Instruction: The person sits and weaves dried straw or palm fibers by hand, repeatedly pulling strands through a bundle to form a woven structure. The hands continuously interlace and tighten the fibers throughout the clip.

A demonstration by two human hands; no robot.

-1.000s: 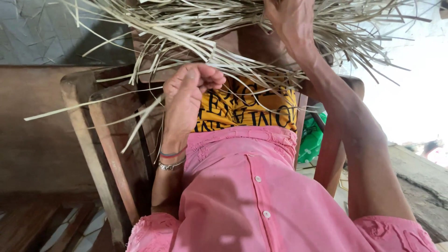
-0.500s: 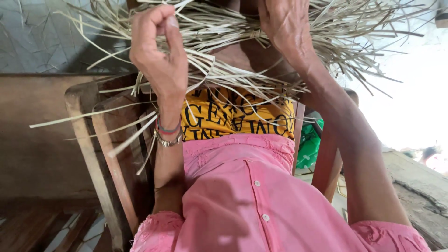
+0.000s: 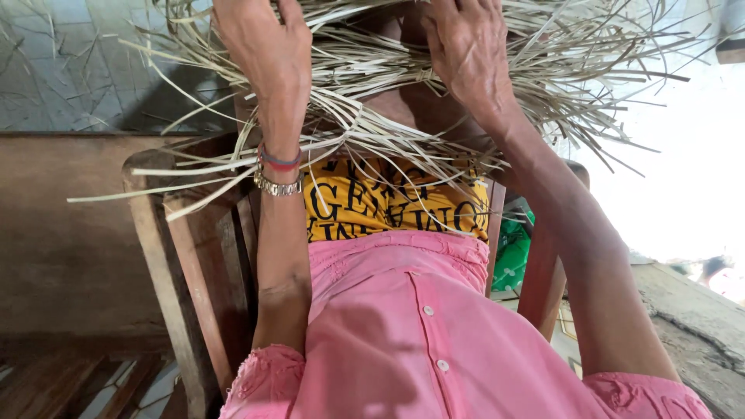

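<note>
Hands — left, right — both spread flat, palms on pale straw strips.

Left hand: raised to top of view, back toward camera, fingers curled down, wrist straight. Right hand: raised alongside, fingers spread, palm pressed flat. Both forearms extended upward.

Both hands — left hand, right hand — rest spread on the dry straw strips above a wooden chair
</note>
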